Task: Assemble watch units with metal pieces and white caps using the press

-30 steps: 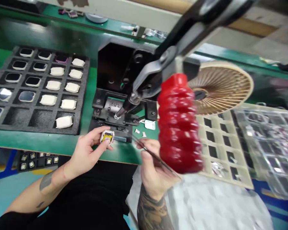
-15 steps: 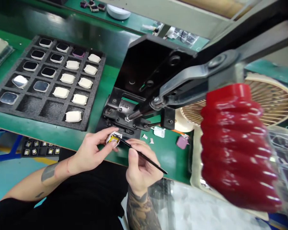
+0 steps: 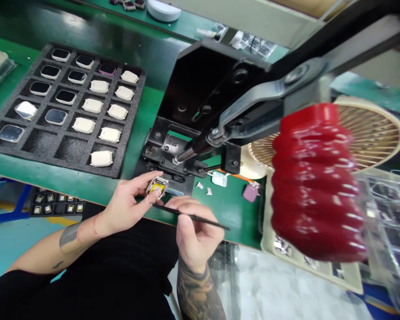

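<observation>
Between the thumb and fingers of my left hand (image 3: pixel 129 200) is an opened smartwatch case (image 3: pixel 158 188), its inside facing up with a yellow part showing. My right hand (image 3: pixel 197 226) grips a thin black tweezer-like tool (image 3: pixel 203 219) like a pen. The tool's tip lies at the lower edge of the case, close to my left thumb; whether it touches cannot be made out. Both hands are just in front of the base of a black hand press (image 3: pixel 173 164).
A red ribbed press handle (image 3: pixel 316 191) fills the right side. At left lies a black foam tray (image 3: pixel 118 151) of watch cases. A purple piece (image 3: pixel 251 192), small metal bits (image 3: pixel 209 191) and a fan (image 3: pixel 370 133) sit right of the press.
The tool's tip has come out of the case and dropped to its lower edge, and the tool lies flatter. The left hand still holds the case. The view has shifted slightly.
</observation>
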### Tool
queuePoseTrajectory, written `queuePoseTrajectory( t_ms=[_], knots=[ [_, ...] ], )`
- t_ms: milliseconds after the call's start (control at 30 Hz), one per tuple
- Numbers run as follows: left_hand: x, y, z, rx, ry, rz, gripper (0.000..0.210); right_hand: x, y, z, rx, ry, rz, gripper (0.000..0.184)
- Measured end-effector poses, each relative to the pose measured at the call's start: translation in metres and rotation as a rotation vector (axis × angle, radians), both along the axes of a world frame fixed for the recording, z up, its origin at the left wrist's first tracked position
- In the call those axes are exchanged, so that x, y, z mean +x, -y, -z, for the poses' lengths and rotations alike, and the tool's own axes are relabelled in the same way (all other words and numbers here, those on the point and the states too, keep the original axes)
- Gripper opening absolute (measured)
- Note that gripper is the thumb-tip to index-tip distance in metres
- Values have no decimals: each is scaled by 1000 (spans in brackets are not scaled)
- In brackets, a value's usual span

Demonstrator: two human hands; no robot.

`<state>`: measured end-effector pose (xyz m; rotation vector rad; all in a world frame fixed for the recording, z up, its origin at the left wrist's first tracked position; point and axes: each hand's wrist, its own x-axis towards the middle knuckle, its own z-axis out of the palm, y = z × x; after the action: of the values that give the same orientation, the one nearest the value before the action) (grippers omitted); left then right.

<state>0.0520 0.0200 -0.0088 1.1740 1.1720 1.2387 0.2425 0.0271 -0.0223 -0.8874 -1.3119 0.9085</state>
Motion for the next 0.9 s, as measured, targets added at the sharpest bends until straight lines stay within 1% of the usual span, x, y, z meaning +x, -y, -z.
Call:
queuePoseTrajectory(
  t_ms=[100, 133, 200, 300, 367, 433, 533, 600, 667, 700, 733, 767, 800, 833, 867, 900],
  knots=[
    [3, -2, -1, -42, 104, -39, 49, 5, 1, -2, 151, 25, 151, 13],
    [4, -2, -2, -46, 133, -53, 49, 6, 0, -3, 168, 25, 191, 15],
    [4, -1, -4, -59, 168, -62, 48, 7, -4, -3, 141, 16, 204, 16],
    [4, -1, -6, -82, 178, -52, 48, 5, -9, -1, 18, -15, 143, 15],
    [2, -2, -8, -73, 208, -34, 51, 5, -10, 0, -58, -61, 87, 13],
    [-1, -4, -10, -81, 283, -24, 52, 5, -9, -1, -89, -115, 16, 9],
    [-7, -8, -10, -201, 349, -54, 47, 7, -4, -10, -82, -152, -89, 5],
    [-12, -9, -8, -263, 294, -94, 45, 14, -1, -20, -65, -174, -189, 6],
    [-17, -8, -5, -246, 158, -89, 47, 36, 2, -31, -35, -211, -317, 8],
    [-20, -7, -4, -213, 55, -44, 45, 54, 3, -37, 4, -225, -358, 12],
    [-23, -5, -3, -167, -68, 25, 41, 77, 4, -42, 66, -220, -353, 18],
    [-25, -4, -2, -112, -201, 102, 36, 102, 5, -48, 123, -195, -289, 24],
    [-28, -3, -2, -50, -327, 175, 31, 129, 4, -52, 219, -136, -128, 34],
    [-30, -3, -1, 15, -435, 228, 28, 156, 2, -57, 276, -18, 128, 41],
    [-31, -3, 0, 77, -514, 253, 26, 179, -2, -61, 237, 107, 487, 41],
    [-32, -4, 2, 129, -565, 258, 25, 198, -7, -64, 246, 166, 835, 35]
  ],
)
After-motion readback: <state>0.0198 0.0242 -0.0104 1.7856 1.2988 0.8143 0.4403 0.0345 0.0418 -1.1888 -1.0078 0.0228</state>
